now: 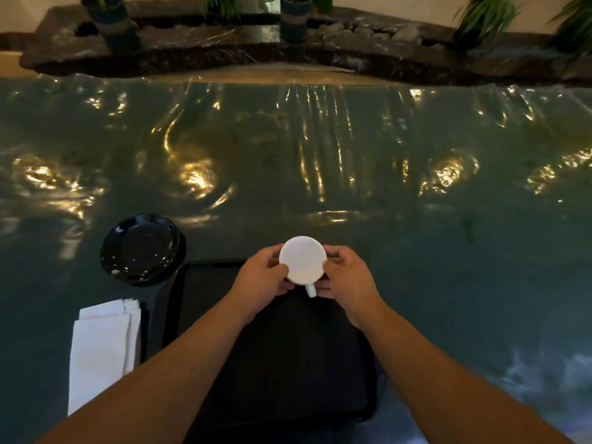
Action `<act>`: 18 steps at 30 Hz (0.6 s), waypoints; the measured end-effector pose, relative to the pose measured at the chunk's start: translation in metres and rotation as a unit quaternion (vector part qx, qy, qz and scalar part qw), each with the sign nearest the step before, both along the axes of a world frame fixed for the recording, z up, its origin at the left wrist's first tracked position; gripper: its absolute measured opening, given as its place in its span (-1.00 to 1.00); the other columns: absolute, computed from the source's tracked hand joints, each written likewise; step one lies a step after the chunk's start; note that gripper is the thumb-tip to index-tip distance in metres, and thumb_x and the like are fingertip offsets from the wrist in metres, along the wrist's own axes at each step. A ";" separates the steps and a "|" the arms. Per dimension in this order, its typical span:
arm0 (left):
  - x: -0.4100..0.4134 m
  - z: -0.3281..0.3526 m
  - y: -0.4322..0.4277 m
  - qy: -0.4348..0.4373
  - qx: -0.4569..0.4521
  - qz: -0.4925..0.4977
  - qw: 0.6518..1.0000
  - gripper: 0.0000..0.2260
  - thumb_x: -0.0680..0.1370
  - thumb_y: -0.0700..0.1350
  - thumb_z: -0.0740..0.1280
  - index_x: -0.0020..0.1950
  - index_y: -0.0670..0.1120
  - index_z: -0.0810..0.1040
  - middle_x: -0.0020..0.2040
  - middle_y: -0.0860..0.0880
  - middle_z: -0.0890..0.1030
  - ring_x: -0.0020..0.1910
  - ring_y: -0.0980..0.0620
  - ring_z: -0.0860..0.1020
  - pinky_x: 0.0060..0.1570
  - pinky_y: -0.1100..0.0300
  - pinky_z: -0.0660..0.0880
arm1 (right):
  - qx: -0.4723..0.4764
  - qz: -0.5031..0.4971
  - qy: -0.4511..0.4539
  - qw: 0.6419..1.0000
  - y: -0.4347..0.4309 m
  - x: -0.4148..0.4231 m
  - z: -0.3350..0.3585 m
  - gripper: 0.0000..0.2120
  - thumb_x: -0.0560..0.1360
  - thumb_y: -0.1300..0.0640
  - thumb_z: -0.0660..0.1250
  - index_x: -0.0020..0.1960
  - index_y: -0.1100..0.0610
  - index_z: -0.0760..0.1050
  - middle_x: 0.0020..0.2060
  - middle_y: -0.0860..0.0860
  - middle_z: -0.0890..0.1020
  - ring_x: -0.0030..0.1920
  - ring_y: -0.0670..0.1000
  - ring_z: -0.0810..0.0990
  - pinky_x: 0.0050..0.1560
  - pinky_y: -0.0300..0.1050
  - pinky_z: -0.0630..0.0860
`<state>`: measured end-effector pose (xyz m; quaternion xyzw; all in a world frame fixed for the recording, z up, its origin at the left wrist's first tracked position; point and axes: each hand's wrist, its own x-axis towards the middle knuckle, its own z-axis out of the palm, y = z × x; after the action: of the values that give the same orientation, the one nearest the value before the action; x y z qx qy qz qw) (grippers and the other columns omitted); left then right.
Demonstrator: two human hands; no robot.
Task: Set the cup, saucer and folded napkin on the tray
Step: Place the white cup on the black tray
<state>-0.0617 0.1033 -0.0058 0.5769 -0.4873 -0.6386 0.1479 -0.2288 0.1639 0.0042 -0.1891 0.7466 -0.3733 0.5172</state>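
A white cup [302, 259] with its handle pointing toward me is held between both hands above the far edge of the black tray [198, 290]. My left hand [261, 282] grips its left side and my right hand [347, 278] grips its right side. Whether the cup touches the tray is hidden by my hands. A black saucer [142, 248] lies on the table just beyond the tray's far left corner. A folded white napkin [102, 350] lies on the table to the left of the tray.
The table [448, 251] wears a glossy dark green cover with wrinkles and light glare. Beyond its far edge runs a dark stone ledge [352, 56] with potted plants [294, 17].
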 end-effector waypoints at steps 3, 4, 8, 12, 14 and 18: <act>-0.006 -0.003 0.015 -0.004 0.006 -0.009 1.000 -0.54 0.60 -0.24 0.30 0.48 0.05 0.48 0.14 0.01 0.70 -0.10 0.03 0.76 -0.10 0.15 0.68 | 0.007 -0.005 -0.004 1.000 0.019 -0.005 -0.001 -0.75 0.68 0.25 0.26 0.29 0.00 0.51 0.13 0.06 0.70 0.00 0.11 0.77 -0.02 0.11 0.75; -0.008 -0.005 0.019 -0.006 0.007 -0.012 1.000 -0.53 0.59 -0.24 0.30 0.48 0.05 0.49 0.13 0.00 0.71 -0.11 0.02 0.76 -0.08 0.13 0.68 | 0.009 -0.004 -0.003 1.000 0.023 -0.006 -0.002 -0.75 0.69 0.25 0.26 0.31 0.01 0.51 0.14 0.07 0.70 0.00 0.12 0.77 -0.01 0.12 0.75; -0.008 -0.010 0.029 -0.021 0.011 -0.023 0.999 -0.53 0.60 -0.23 0.30 0.49 0.05 0.48 0.14 -0.01 0.70 -0.12 0.01 0.76 -0.07 0.10 0.70 | 0.020 0.007 0.003 1.000 0.035 -0.006 -0.010 -0.72 0.68 0.26 0.26 0.33 0.02 0.51 0.15 0.07 0.69 0.01 0.12 0.77 0.00 0.12 0.75; -0.005 -0.013 0.033 -0.030 0.019 -0.035 0.999 -0.53 0.61 -0.23 0.31 0.51 0.08 0.45 0.18 0.00 0.67 -0.09 0.01 0.75 -0.06 0.11 0.69 | 0.018 0.018 0.012 1.000 0.040 -0.003 -0.019 -0.75 0.68 0.26 0.25 0.28 0.00 0.50 0.11 0.04 0.70 -0.03 0.10 0.77 0.01 0.14 0.74; -0.003 -0.016 0.034 -0.025 0.019 -0.040 0.999 -0.53 0.62 -0.22 0.32 0.51 0.09 0.45 0.18 0.02 0.67 -0.08 0.02 0.75 -0.04 0.10 0.69 | 0.012 0.022 0.017 1.000 0.041 -0.003 -0.023 -0.76 0.67 0.24 0.26 0.28 0.01 0.51 0.11 0.04 0.71 -0.03 0.10 0.77 0.01 0.14 0.74; -0.001 -0.021 0.035 -0.013 0.018 -0.011 1.000 -0.56 0.62 -0.18 0.38 0.48 0.10 0.45 0.24 0.05 0.63 -0.06 0.04 0.75 -0.06 0.12 0.68 | -0.002 0.037 0.040 0.998 0.040 -0.004 -0.025 -0.77 0.68 0.23 0.27 0.24 -0.05 0.50 0.07 0.00 0.70 -0.05 0.07 0.77 0.00 0.12 0.75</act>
<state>-0.0623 0.1382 -0.0264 0.5825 -0.4838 -0.6412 0.1241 -0.2329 0.2038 -0.0211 -0.2324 0.7587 -0.3472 0.4998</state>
